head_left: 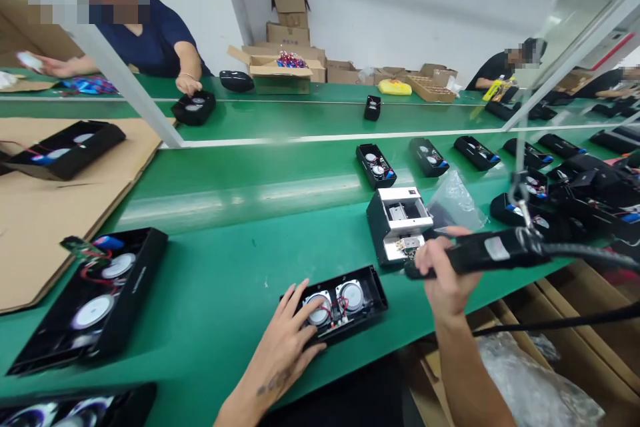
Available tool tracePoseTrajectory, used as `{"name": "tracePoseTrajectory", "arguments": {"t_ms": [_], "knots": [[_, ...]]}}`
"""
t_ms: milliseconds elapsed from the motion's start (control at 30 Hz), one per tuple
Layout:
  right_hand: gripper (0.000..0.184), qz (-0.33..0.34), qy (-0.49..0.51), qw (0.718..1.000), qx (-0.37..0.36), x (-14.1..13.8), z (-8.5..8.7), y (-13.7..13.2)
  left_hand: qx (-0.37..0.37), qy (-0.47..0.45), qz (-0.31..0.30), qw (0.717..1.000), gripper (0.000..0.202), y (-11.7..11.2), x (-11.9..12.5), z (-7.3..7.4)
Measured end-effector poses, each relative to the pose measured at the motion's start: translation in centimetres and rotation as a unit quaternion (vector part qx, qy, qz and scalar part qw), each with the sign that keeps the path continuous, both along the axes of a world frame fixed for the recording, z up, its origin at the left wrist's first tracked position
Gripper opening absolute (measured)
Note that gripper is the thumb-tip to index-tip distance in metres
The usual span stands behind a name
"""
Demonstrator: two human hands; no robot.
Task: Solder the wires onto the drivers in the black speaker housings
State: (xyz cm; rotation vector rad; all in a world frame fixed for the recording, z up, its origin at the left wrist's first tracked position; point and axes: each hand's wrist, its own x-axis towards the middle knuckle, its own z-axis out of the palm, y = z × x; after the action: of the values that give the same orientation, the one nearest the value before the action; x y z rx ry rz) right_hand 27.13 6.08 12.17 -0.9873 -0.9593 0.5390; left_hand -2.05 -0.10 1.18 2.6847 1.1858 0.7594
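Note:
My left hand (290, 333) lies with spread fingers on the left end of an open black speaker housing (367, 283) with two round drivers and red wires, near the front edge of the green bench. My right hand (443, 273) grips a black electric screwdriver (493, 250) that hangs from a cord, its tip pointing left beside a small black-and-white screw box (397, 213).
More open speaker housings lie at the left (95, 297), on cardboard (65, 147) and in a row at the right (477, 152). A clear plastic bag (455, 203) lies behind the box. Other people work across the belt. Cardboard boxes (280, 70) stand at the back.

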Motion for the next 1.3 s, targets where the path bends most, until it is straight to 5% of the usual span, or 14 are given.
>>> {"name": "tracePoseTrajectory", "arguments": {"t_ms": [167, 367, 533, 700, 867, 1300], "knots": [[0.036, -0.102, -0.036, 0.994, -0.011, 4.1, -0.8, 4.3, -0.003, -0.029, -0.005, 1.000, 0.013, -0.7, 1.8, 2.3], [0.035, -0.021, -0.056, 0.996, -0.072, 4.5, -1.9, 5.2, -0.061, 0.084, 0.000, 0.995, 0.038, 0.2, 5.7, 2.5], [0.033, 0.103, -0.028, 0.989, -0.107, 4.4, -1.6, 2.7, -0.020, 0.143, 0.024, 0.989, 0.022, 0.5, 6.6, 1.7], [0.027, 0.171, 0.073, 0.982, -0.018, 1.4, -1.2, -1.6, 0.021, 0.102, 0.026, 0.994, 0.018, 0.2, 6.6, 0.7], [0.021, 0.241, 0.072, 0.968, 0.022, -2.2, -2.2, -3.7, 0.020, 0.072, 0.030, 0.997, 0.018, 0.0, 6.7, 0.7], [0.022, 0.261, 0.038, 0.964, -0.021, -4.2, -5.0, -4.3, 0.006, 0.088, 0.031, 0.996, 0.019, -0.1, 6.7, 0.6]]}}
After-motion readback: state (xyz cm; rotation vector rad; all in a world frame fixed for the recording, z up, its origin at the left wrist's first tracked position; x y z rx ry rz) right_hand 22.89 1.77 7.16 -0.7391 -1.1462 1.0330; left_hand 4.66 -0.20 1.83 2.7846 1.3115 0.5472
